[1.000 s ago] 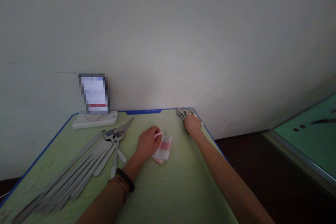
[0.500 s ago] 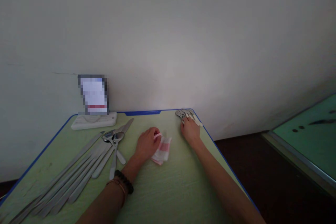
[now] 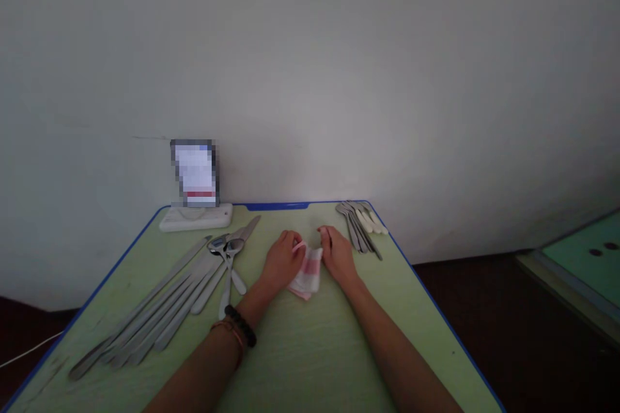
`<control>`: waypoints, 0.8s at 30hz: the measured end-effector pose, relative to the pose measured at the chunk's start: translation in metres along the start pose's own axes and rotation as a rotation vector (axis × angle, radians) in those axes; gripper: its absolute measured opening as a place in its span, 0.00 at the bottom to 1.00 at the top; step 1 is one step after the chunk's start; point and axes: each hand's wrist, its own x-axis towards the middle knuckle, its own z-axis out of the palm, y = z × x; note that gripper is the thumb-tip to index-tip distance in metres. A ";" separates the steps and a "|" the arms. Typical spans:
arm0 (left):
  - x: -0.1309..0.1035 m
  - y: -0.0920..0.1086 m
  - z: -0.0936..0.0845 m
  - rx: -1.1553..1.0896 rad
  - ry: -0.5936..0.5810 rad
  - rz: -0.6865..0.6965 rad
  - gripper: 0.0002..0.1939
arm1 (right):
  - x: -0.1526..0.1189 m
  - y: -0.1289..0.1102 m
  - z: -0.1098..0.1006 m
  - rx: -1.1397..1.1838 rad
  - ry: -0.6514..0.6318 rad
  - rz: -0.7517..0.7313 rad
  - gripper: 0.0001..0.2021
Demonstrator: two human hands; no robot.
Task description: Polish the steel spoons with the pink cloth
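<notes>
My left hand is closed on a pink-and-white cloth, which hangs from its fingers onto the table. At the cloth's right edge is my right hand, its fingers loosely curved and apart, with nothing visible in them. Whether it touches the cloth is unclear. Just beyond the right hand lies a group of spoons with metal handles, beside several pieces with cream handles. Left of my left hand, two spoons lie crossed near a fan of table knives.
The light green table has a blue rim and stands against a grey wall. At its back left, a pixelated screen leans above a white block. A green panel is at the far right, over dark floor.
My right hand has left the spoons at the back right corner and come left to the cloth. The left hand still holds the cloth. The view has shifted slightly.
</notes>
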 end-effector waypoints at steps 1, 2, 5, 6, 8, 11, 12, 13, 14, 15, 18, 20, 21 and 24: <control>0.000 0.001 -0.001 0.011 -0.007 -0.012 0.04 | -0.001 -0.001 -0.001 0.042 -0.027 -0.025 0.21; -0.001 0.002 -0.004 0.023 -0.017 -0.024 0.05 | -0.002 -0.002 -0.003 0.080 -0.061 -0.055 0.21; -0.003 0.002 -0.020 0.077 -0.058 -0.035 0.09 | -0.005 -0.004 -0.003 0.119 -0.159 -0.143 0.17; -0.004 0.001 -0.030 0.101 -0.068 -0.033 0.10 | -0.005 -0.004 -0.002 0.093 -0.182 -0.146 0.17; -0.006 -0.004 -0.054 0.163 -0.071 -0.035 0.11 | -0.004 -0.006 0.003 0.001 -0.210 -0.157 0.17; -0.011 -0.018 -0.094 0.391 -0.135 -0.161 0.10 | 0.005 -0.010 0.015 -0.133 -0.207 -0.136 0.15; -0.013 -0.024 -0.107 0.417 -0.145 -0.200 0.11 | 0.008 -0.012 0.019 -0.160 -0.198 -0.118 0.15; -0.014 -0.029 -0.118 0.440 -0.153 -0.239 0.12 | 0.012 -0.014 0.023 -0.174 -0.186 -0.100 0.15; -0.016 -0.035 -0.127 0.460 -0.159 -0.270 0.12 | 0.015 -0.016 0.026 -0.173 -0.171 -0.090 0.14; -0.017 -0.039 -0.133 0.486 -0.177 -0.298 0.13 | 0.018 -0.017 0.029 -0.158 -0.151 -0.095 0.14; -0.019 -0.048 -0.138 0.551 -0.263 -0.355 0.15 | 0.021 -0.021 0.030 -0.060 -0.064 -0.190 0.13; -0.019 -0.050 -0.131 0.551 -0.273 -0.367 0.14 | 0.018 -0.024 0.027 -0.012 -0.050 -0.296 0.12; -0.019 -0.051 -0.127 0.545 -0.274 -0.370 0.14 | 0.017 -0.026 0.025 -0.008 -0.083 -0.351 0.12; -0.017 -0.056 -0.116 0.503 -0.272 -0.359 0.11 | 0.011 -0.034 0.023 -0.044 -0.254 -0.458 0.14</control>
